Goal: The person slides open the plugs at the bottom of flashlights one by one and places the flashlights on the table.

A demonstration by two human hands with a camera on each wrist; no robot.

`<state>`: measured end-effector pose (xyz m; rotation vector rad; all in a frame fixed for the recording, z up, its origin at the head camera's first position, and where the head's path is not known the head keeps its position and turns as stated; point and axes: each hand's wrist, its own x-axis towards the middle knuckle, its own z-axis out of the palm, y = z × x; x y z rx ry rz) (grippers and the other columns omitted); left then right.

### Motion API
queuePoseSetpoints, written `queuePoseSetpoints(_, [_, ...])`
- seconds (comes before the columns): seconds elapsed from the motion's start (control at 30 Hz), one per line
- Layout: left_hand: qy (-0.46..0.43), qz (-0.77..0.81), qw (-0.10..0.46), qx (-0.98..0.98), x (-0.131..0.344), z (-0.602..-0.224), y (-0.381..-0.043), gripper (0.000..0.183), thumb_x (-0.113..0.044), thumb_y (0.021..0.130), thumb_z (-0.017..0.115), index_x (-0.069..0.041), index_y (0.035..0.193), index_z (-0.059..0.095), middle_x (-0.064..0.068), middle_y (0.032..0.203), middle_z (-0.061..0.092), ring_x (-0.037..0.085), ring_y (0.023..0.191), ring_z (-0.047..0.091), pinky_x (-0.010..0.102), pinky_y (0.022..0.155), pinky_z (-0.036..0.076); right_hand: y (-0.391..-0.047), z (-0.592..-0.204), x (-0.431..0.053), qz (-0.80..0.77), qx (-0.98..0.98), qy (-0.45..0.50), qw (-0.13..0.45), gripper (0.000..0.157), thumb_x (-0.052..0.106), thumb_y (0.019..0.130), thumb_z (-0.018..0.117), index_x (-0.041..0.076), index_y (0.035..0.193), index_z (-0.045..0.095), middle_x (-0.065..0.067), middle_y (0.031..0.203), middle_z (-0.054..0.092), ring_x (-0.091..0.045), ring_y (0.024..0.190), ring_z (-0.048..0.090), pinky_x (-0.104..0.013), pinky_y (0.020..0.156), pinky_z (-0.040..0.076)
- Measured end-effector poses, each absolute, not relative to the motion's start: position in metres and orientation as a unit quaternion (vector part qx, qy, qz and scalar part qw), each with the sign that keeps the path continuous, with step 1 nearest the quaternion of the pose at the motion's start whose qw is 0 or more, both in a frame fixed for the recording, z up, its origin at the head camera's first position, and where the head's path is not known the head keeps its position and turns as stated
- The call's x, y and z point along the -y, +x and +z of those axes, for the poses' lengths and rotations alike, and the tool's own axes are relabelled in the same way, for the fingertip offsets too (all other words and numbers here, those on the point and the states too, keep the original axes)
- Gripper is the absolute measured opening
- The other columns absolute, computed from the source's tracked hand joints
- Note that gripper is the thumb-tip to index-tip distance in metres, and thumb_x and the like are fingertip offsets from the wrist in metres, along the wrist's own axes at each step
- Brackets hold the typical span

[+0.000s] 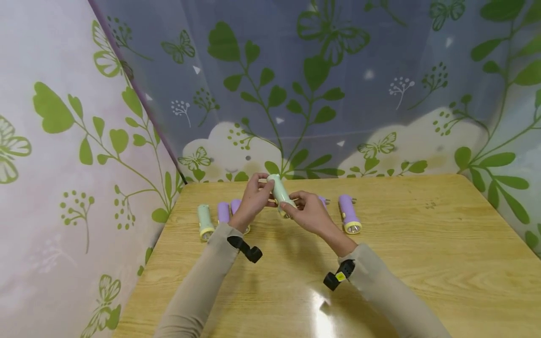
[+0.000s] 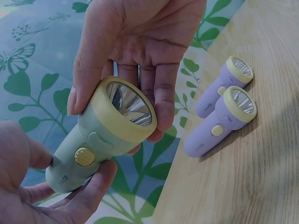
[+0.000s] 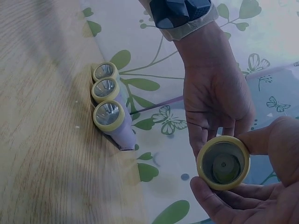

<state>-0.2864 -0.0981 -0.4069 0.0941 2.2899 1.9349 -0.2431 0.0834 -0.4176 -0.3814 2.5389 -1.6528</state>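
Note:
Above the table, both hands hold a pale green flashlight [image 1: 280,190] with a yellow head ring and a yellow switch. My left hand [image 1: 252,201] grips its tail end between thumb and fingers. My right hand [image 1: 312,215] has thumb and fingers around the head end. In the left wrist view, the flashlight [image 2: 100,135] shows its reflector and its round switch [image 2: 84,157]. The right wrist view looks straight into the lens [image 3: 223,163], with the left hand [image 3: 217,93] behind it and the right hand [image 3: 275,163] at the lower right.
Left of the hands stand another green flashlight [image 1: 204,219] and two purple ones, the nearer purple flashlight [image 1: 223,212] partly hidden. On the right are a purple flashlight [image 1: 348,211] and one mostly behind the right hand. All are on the wooden table [image 1: 422,244], before a leaf-patterned curtain [image 1: 380,70].

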Motion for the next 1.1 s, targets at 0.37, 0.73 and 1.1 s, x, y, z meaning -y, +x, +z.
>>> queuePoseSetpoints(0.37, [0.03,0.638,0.066,-0.767,0.0967,-0.4075,-0.2852,0.039,-0.032,0.108,0.049,-0.014,0.141,0.042,0.018,0.13,0.055,0.026,0.092,0.068,0.045,0.082,0.063,-0.2426,-0.4186,-0.0838,-0.537,-0.833,-0.128,0.044,0.048,0.032,0.099,0.066,-0.001,0.133,0.059,-0.019,0.105,0.075,-0.017,0.08,0.072,-0.029,0.066,0.058])
queuePoseSetpoints(0.73, [0.032,0.64,0.066,-0.765,0.0963,-0.4096,-0.2844,0.039,-0.03,0.108,0.05,-0.012,0.141,0.044,0.019,0.129,0.054,0.025,0.089,0.067,0.045,0.08,0.063,-0.2413,-0.422,-0.0838,-0.54,-0.831,-0.125,0.047,0.046,0.032,0.099,0.066,0.0,0.131,0.06,-0.018,0.103,0.075,-0.017,0.08,0.071,-0.03,0.066,0.058])
queuePoseSetpoints(1.1, [0.041,0.639,0.052,-0.766,0.0946,-0.4077,-0.2862,0.038,-0.03,0.107,0.051,-0.011,0.14,0.045,0.019,0.125,0.055,0.022,0.084,0.068,0.042,0.077,0.064,-0.2399,-0.4186,-0.0853,-0.535,-0.834,-0.135,0.031,0.042,0.03,0.099,0.066,0.0,0.128,0.06,-0.02,0.101,0.075,-0.021,0.081,0.072,-0.03,0.065,0.057])
